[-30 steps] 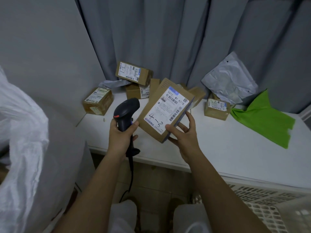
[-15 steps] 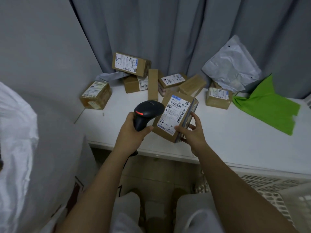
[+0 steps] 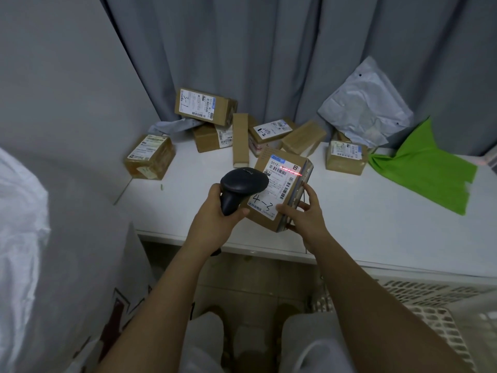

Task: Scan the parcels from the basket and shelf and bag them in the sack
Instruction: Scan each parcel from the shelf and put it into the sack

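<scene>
My left hand [image 3: 215, 214] grips a black handheld scanner [image 3: 242, 188] pointed at a brown parcel [image 3: 279, 189] with a white label marked "4-3". A red scan line crosses the label's top. My right hand [image 3: 301, 214] holds that parcel by its right edge, just above the white shelf [image 3: 349, 232]. Several more brown parcels [image 3: 204, 107] lie piled at the shelf's back by the curtain. The white sack [image 3: 21, 238] fills the left edge. A white slatted basket [image 3: 430, 308] sits at the lower right.
A grey poly mailer [image 3: 365, 103] leans on the curtain at the back right, with a green bag [image 3: 425, 168] beside it. One parcel [image 3: 149, 156] lies apart at the shelf's left end. A grey wall closes the left side.
The scanner has swung up over the parcel's label and a red scan line now shows on it. The parcel has tilted flatter and lower toward the shelf.
</scene>
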